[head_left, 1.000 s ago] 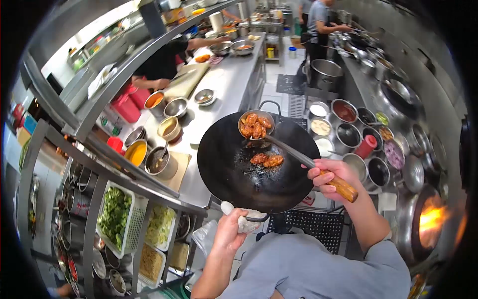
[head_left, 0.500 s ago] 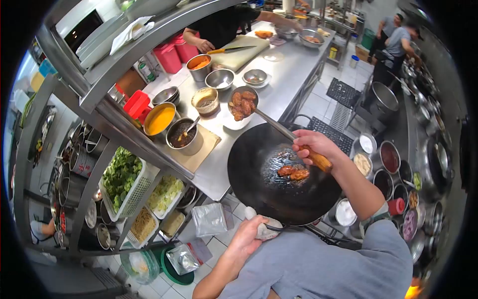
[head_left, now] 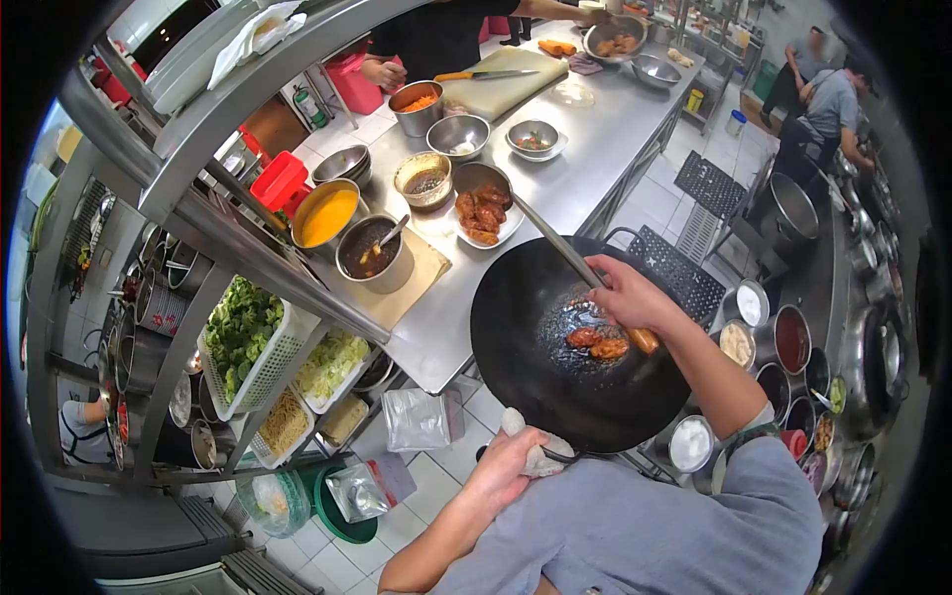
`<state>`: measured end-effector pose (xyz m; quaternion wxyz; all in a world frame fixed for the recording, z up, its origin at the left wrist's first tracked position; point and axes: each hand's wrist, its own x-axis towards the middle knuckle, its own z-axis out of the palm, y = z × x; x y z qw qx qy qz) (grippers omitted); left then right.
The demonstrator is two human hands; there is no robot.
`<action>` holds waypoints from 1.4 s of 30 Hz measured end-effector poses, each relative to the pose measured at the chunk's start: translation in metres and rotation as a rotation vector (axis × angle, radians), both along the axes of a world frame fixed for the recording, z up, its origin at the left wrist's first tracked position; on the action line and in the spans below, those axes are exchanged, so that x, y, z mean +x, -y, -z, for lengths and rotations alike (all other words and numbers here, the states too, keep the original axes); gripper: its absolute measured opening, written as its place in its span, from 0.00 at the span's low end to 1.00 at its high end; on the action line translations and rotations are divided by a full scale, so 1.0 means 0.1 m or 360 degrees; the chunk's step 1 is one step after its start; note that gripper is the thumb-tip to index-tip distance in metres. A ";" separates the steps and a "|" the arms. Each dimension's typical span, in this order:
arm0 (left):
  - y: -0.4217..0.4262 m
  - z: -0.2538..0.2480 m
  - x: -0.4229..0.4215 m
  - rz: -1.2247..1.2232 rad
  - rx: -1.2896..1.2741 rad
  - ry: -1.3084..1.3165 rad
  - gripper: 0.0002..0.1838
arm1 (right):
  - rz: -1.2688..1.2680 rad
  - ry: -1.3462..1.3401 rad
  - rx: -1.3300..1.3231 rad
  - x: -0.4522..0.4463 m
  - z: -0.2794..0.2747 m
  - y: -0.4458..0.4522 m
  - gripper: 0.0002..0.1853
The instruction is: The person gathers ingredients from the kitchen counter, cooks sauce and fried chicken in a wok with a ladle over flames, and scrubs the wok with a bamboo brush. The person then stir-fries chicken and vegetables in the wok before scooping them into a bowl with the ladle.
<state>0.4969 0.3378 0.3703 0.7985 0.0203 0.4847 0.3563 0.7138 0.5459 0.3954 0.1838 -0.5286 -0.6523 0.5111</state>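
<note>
Cloth [head_left: 542, 457] pads the left hand [head_left: 504, 464] clamping the wok [head_left: 521, 347], presumably against heat; the right hand [head_left: 632, 295] grips the ladle [head_left: 557, 238], apparently tipped so glazed meat pieces [head_left: 483, 215] settle on the white plate [head_left: 510, 229] below

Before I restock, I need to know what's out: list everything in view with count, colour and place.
Counter: one, silver, centre
Wok: one, black, beside counter
Plate: one, white, on counter
Ladle: one, grey, bowl at plate
Glazed pieces: two in wok, more at plate, brown
Board: one, pale, on counter
Knife: one, orange handle, on board
Orange sauce: one potful, counter's left
Greens: two heaps, green, lower left
Noodles: one batch, yellow, below greens
Pots: many, mostly silver, counter and sides
Co-workers: at least three, grey or black tops, background
Cloth: one, white, at wok handle
Left hand: one, bare, on cloth
Right hand: one, bare, on ladle
</note>
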 end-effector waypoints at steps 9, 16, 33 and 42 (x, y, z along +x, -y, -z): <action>-0.01 0.00 0.01 0.0006 0.0037 -0.0019 0.13 | 0.0016 0.0321 0.0280 0.03 0.02 0.01 0.30; 0.03 0.02 0.00 0.0018 0.0040 -0.0025 0.14 | 0.0060 0.0304 0.0471 0.02 0.13 -0.02 0.29; -0.13 0.22 0.10 -0.0111 0.0753 -0.0363 0.22 | 0.1020 -0.0063 -0.0592 0.93 -0.54 1.99 0.26; -0.31 0.45 0.38 -0.0030 0.0780 -0.0497 0.22 | 0.1273 -0.1487 -0.1258 0.42 -0.35 2.20 0.16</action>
